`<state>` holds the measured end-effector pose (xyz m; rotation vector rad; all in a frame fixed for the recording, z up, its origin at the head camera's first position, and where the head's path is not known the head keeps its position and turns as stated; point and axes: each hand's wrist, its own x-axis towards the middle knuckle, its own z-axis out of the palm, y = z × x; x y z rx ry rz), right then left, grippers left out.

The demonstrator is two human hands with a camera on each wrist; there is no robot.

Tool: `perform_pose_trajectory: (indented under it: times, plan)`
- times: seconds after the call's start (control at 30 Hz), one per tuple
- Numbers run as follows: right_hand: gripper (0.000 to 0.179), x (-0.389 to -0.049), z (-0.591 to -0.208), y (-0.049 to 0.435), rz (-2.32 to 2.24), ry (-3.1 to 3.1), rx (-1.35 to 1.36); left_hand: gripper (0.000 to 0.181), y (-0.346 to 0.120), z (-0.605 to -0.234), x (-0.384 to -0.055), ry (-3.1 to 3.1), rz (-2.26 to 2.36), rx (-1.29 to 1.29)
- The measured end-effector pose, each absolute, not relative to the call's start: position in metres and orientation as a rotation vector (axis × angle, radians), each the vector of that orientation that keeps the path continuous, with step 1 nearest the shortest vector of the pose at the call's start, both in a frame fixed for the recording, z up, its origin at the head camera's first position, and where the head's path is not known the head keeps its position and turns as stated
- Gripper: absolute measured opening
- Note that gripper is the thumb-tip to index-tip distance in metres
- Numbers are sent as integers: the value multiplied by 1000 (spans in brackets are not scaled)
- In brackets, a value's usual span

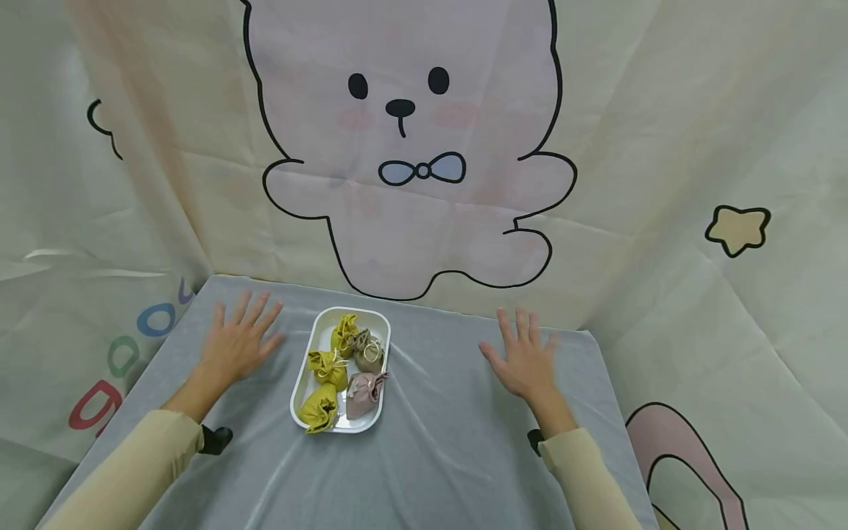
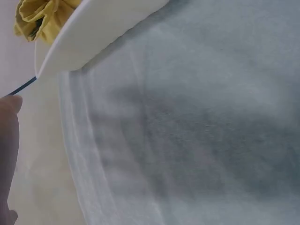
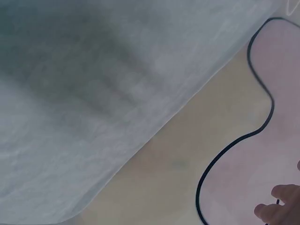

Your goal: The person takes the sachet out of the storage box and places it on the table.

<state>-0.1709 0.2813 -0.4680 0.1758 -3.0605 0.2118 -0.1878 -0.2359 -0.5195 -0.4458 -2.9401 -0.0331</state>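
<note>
My left hand (image 1: 237, 342) is spread over the table's left side, fingers straight, holding nothing. Between the two hands, nearer the left one, stands a white tray (image 1: 298, 383). Inside it lie small drawstring pouches: yellow ones (image 1: 319, 407) down the left side, a grey-brown one (image 1: 368, 355) at upper right and a pink one (image 1: 361, 395) at lower right. Well to the right of the tray, my right hand (image 1: 526, 364) is also spread with nothing in it. The left wrist view catches the tray's side (image 2: 101, 35) and one yellow pouch (image 2: 49, 16); fingertips (image 3: 281, 199) show in the right wrist view.
A grey-blue cloth (image 1: 450, 442) covers the table. Behind it hangs a pale curtain with a large cartoon bear (image 1: 424, 243). More pale fabric rises at both sides, with a star (image 1: 737, 230) printed on the right. Dark straps with small devices (image 1: 216, 440) sit at the wrists.
</note>
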Motion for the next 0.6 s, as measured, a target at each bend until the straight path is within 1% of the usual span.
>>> perform_pose_trajectory:
  times: [0.27,0.43,0.6]
  plan:
    - [79,-166,-468,239,442,-3060,355,61,-230,-531,-178,-2947,-68,-643]
    - [79,-164,-477,212,539,-3027,493,62,-221,-538,-176,-2984,-163,-762]
    - [81,-161,-488,186,629,-2954,673,65,-215,-543,-176,-3001,-191,-816]
